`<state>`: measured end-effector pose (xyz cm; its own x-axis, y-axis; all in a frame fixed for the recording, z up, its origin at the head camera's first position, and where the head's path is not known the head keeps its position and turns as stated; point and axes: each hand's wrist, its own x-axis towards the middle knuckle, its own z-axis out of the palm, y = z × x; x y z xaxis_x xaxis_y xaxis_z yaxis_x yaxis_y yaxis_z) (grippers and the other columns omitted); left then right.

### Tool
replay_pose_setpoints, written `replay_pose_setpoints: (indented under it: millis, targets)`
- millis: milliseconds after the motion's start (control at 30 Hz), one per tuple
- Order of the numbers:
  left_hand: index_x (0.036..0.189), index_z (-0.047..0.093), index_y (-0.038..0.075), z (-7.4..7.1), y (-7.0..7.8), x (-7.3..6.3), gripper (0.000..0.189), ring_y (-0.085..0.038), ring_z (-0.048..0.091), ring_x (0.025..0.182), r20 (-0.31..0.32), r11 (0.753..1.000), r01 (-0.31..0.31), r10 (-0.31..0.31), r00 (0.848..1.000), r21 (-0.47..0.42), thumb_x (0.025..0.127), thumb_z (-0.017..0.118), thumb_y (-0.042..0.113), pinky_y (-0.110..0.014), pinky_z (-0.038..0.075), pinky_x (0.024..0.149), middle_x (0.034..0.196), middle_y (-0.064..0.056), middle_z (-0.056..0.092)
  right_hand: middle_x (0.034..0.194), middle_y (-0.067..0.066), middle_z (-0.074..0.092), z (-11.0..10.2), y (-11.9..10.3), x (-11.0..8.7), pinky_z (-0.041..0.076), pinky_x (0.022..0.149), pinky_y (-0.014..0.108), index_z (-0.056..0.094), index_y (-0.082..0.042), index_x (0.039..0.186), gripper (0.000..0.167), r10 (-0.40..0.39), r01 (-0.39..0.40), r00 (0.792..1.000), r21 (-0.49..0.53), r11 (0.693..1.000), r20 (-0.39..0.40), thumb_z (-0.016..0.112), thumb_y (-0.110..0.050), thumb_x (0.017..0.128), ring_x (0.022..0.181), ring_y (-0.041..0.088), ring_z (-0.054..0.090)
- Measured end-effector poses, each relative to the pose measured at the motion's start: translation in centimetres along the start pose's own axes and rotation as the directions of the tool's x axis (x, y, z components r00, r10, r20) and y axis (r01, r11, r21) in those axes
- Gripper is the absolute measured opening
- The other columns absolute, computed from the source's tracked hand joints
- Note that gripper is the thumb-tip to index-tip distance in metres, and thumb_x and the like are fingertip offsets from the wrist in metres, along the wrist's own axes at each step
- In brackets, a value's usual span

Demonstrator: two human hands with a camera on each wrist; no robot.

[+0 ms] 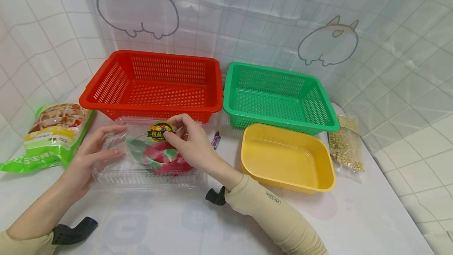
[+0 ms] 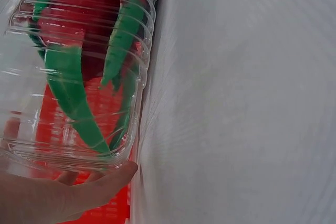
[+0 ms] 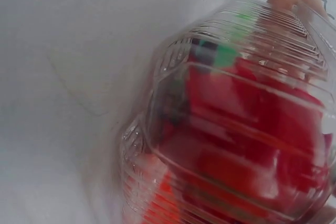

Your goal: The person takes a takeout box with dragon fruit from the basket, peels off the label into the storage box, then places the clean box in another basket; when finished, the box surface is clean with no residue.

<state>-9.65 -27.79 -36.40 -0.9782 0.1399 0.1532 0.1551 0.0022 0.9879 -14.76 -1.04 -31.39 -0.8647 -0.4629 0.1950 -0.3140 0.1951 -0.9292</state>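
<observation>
A clear plastic clamshell box (image 1: 116,178) lies on the white table in front of the person, with a red dragon fruit (image 1: 166,156) with green scales inside. My left hand (image 1: 86,156) grips its left end, thumb and fingers around the side; the left wrist view shows fingers (image 2: 113,179) along that end. At the lid, my right hand (image 1: 194,143) has its thumb on the round black and yellow label (image 1: 158,133) and a bent index finger over the far edge, pinching there. The right wrist view is blurred and mostly filled by the box (image 3: 236,103).
Behind the box stands a red basket (image 1: 150,109), beside a green basket (image 1: 283,122). A yellow tub (image 1: 288,160) sits right of my right hand. A green food bag (image 1: 56,131) lies left, a bag of pale grains (image 1: 346,145) far right, a small purple item (image 1: 216,140) near the box.
</observation>
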Motion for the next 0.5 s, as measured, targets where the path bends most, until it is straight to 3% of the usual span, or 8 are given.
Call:
replay_pose_setpoints:
  millis: [167,400,500]
  targets:
    - [0.142,0.05,0.019,0.0,0.0,0.0,0.051,-0.012,0.019,0.137,0.0,1.0,0.0,0.0,1.0,0.004,0.097,0.044,-0.003,-0.015,0.045,0.087,0.149,0.011,0.036,0.101,-0.001,0.06,0.0,-0.1,0.0,0.049,0.06,0.019,0.059,-0.013,0.122,0.025,-0.001,0.001,1.0,-0.007,1.0,-0.002,0.064,-0.016,0.098,0.08,0.009,0.055]
    - [0.144,0.048,0.017,-0.2,0.0,0.0,0.05,-0.012,0.018,0.138,0.0,1.0,0.012,-0.012,1.0,0.011,0.097,0.045,-0.002,-0.015,0.045,0.088,0.15,0.01,0.036,0.103,0.002,0.063,-0.6,-0.3,-0.1,0.053,0.076,0.02,0.063,-0.012,0.124,0.026,-0.027,0.027,0.998,0.009,1.0,-0.05,0.063,-0.017,0.099,0.087,0.008,0.059]
    - [0.145,0.047,0.015,-0.3,0.1,-0.1,0.05,-0.012,0.021,0.138,0.005,1.0,0.012,-0.012,1.0,0.015,0.097,0.045,-0.002,-0.016,0.046,0.088,0.15,0.009,0.036,0.102,0.004,0.064,-1.2,-0.4,-0.2,0.054,0.075,0.02,0.064,-0.011,0.125,0.026,-0.029,0.031,0.998,0.037,0.999,-0.062,0.062,-0.015,0.099,0.084,0.009,0.062]
